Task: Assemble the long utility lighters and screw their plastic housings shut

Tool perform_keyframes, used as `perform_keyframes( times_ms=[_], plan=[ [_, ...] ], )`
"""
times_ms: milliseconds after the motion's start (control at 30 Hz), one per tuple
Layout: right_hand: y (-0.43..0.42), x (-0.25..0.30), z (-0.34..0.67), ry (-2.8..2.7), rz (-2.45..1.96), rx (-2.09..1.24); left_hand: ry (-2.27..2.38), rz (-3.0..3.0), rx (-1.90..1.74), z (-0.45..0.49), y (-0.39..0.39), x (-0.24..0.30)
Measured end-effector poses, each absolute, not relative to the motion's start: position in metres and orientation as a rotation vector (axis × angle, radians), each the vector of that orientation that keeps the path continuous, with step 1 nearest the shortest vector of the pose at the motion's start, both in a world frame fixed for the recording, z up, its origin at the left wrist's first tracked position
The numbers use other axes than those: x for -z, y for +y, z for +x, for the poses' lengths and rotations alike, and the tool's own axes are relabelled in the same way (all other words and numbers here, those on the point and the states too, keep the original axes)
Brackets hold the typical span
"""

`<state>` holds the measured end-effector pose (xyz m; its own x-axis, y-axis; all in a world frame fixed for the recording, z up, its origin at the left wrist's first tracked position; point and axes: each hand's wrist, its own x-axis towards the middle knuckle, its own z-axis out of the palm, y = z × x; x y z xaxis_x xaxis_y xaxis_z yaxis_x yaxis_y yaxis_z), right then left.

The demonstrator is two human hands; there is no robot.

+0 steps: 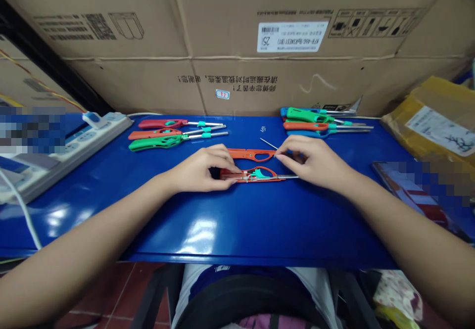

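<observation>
An opened orange gas lighter [243, 177] lies on the blue table, its green trigger and inner parts exposed and its metal tube pointing right. My left hand [210, 169] is closed around its handle end, thumb and fingers on the shell. Just behind it lies the loose orange shell half [248, 155], with an oval opening. My right hand [308, 158] pinches at that half's right tip, thumb against forefinger. A thin metal rod [267, 143] reaches out beside these fingertips; whether they touch it is hidden.
Several lighters, including a green one [156, 143], lie at the back left, and others, including an orange one [306, 126], at the back right. A power strip [79, 143] stands left. Right are a phone [408, 190] and yellow package [441, 116]. A cardboard box [148, 81] walls the back.
</observation>
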<state>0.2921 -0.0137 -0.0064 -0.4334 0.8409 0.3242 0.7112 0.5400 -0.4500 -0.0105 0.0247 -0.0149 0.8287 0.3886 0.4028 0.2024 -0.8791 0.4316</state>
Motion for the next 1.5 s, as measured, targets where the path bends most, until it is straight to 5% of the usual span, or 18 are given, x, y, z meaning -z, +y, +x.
perform_keyframes(
  times_ms=[233, 1100, 1500],
  plan=[
    [-0.008, 0.025, 0.293, -2.491, -1.313, -0.003, 0.483, 2.745, -0.589, -0.027, 0.031, -0.004],
    [-0.005, 0.023, 0.288, -2.352, -1.267, -0.255, 0.586, 2.693, -0.776, -0.02, 0.024, 0.007],
    [-0.017, 0.018, 0.27, -1.913, -1.265, -0.826, 0.557, 2.962, -0.894, -0.018, 0.024, 0.009]
  ],
)
